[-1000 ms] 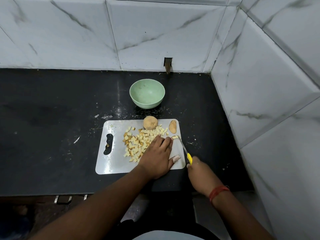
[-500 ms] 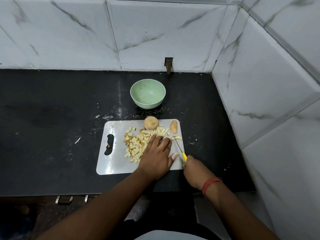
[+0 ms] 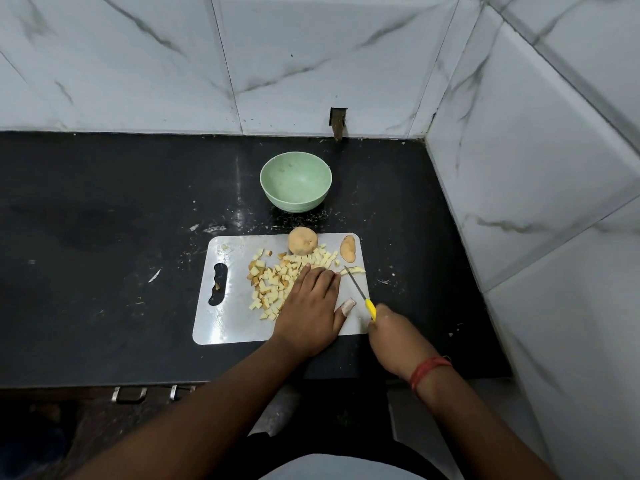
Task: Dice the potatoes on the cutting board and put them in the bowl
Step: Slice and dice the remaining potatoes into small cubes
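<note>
A single head-worn view is given, aimed forward and steeply down from close above the near edge of the black stone counter (image 3: 104,237).

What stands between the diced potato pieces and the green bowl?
A whole potato sits at the board's far edge, right between the diced pieces and the bowl. The counter beyond it shows only crumbs.

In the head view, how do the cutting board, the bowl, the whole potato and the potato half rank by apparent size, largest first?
1. cutting board
2. bowl
3. whole potato
4. potato half
The bowl lies farther from the camera, so its real size may be understated.
</note>
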The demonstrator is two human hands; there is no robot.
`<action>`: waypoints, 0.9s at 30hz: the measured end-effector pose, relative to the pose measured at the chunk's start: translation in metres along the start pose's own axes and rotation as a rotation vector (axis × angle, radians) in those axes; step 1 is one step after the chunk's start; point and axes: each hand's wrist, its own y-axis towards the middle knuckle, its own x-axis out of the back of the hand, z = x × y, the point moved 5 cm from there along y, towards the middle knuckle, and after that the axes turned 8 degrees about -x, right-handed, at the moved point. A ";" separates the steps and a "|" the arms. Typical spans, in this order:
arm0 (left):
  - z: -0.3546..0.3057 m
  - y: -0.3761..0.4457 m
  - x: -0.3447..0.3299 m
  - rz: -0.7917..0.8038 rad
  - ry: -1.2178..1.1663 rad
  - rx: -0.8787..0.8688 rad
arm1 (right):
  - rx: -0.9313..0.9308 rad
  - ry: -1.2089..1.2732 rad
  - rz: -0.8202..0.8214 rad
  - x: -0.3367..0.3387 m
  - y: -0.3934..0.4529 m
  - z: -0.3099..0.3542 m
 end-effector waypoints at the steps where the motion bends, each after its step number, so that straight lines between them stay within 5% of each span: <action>1: 0.000 0.000 0.000 0.001 -0.004 0.006 | -0.005 -0.006 0.003 -0.002 0.002 0.000; 27: 0.000 0.004 -0.003 0.055 0.025 0.016 | -0.060 -0.062 0.077 -0.009 0.016 -0.003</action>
